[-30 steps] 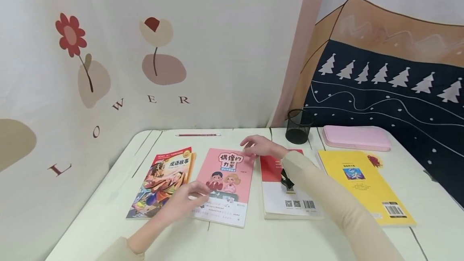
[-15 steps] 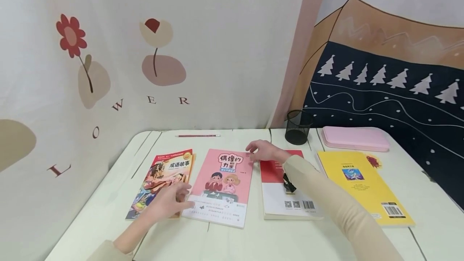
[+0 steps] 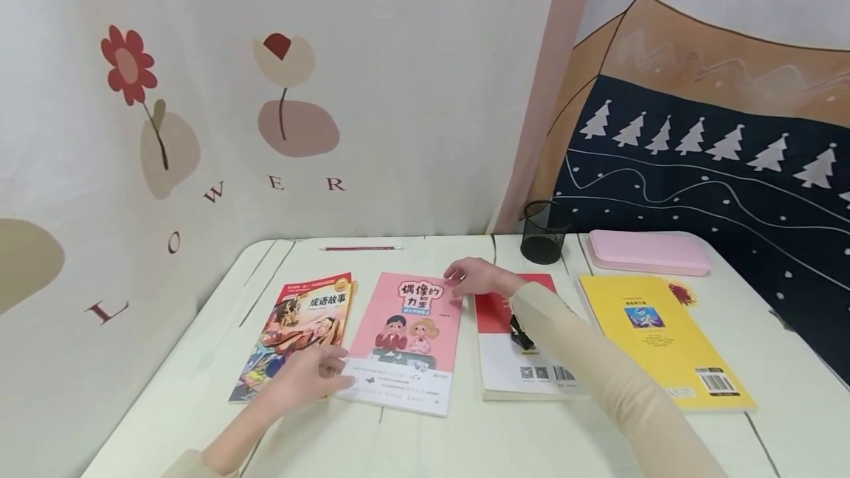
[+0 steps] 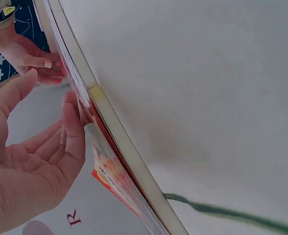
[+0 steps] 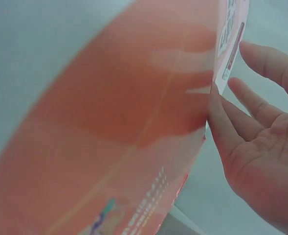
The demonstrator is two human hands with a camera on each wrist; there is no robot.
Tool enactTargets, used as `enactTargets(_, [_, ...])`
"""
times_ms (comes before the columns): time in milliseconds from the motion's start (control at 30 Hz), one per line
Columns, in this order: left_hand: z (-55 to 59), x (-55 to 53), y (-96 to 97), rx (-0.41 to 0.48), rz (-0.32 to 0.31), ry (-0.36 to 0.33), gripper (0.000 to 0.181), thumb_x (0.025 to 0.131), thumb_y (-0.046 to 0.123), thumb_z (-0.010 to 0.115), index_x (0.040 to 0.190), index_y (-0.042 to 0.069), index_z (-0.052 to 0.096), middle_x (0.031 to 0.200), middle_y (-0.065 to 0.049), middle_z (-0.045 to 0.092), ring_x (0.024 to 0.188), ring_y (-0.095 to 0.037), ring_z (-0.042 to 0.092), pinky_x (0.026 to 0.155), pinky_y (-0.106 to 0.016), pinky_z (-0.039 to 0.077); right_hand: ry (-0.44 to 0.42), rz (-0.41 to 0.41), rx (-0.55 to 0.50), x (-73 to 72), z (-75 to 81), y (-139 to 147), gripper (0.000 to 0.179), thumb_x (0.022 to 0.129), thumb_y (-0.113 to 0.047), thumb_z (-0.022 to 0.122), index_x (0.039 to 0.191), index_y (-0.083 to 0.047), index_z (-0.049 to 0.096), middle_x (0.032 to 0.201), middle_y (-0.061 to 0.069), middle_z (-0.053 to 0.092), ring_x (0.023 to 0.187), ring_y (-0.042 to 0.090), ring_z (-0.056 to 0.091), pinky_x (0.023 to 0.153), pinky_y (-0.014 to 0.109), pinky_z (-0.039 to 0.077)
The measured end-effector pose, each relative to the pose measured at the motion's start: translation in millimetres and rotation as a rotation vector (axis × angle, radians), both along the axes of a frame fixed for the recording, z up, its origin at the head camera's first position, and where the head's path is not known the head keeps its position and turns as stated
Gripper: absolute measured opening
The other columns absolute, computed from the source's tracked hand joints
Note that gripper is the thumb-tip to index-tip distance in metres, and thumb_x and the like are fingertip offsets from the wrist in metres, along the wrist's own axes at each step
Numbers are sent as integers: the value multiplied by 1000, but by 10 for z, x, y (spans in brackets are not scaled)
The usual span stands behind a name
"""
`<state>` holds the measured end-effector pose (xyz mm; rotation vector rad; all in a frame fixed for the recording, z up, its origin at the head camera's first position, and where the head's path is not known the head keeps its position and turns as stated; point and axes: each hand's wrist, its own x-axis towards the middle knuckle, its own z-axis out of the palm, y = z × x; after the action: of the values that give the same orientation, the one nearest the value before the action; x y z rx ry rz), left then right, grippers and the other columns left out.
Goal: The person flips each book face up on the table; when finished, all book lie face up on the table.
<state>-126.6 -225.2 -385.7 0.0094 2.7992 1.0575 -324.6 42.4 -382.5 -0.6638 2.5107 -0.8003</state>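
Observation:
A pink-and-white book (image 3: 412,323) with two cartoon children on its cover lies between my hands in the head view. My left hand (image 3: 302,382) is at its lower left edge, over the lower right part of a colourful storybook (image 3: 292,330). In the left wrist view its bent fingertips (image 4: 73,110) touch the book edges while the thumb stands apart. At the pink book's upper right corner is my right hand (image 3: 477,276). The right wrist view shows that hand's fingers (image 5: 222,125) against the book's edge, thumb spread away.
Right of the pink book lies a red-and-white book (image 3: 511,367), partly under the right sleeve. Farther right are a yellow book (image 3: 664,345) and a pink pencil case (image 3: 647,252). A black mesh pen cup (image 3: 543,234) and a pencil (image 3: 361,248) sit toward the back.
My left hand has moved left, off the pink book's cover to its lower left edge. My right hand has shifted slightly at the upper right corner. The books lie nearly as before.

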Motion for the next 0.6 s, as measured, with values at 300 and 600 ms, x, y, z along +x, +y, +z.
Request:
enactTargets(300, [-34,93,18,-22,-69,-9,52,67,30,74,107,1,59,88,-1,64,74,-13,53,64,-30,44,11,3,-31,8,-16,-16,36,79,-13,65,114,-7,55,108,5,56,96,18,50,82,30,43])
enactTargets(600, [-35,149,23,-62,-98,8,53,66,23,76,109,-1,58,77,3,55,65,-13,45,56,-24,39,69,-126,33,47,70,-12,33,80,-14,65,110,-5,57,93,8,57,72,17,55,62,25,47])
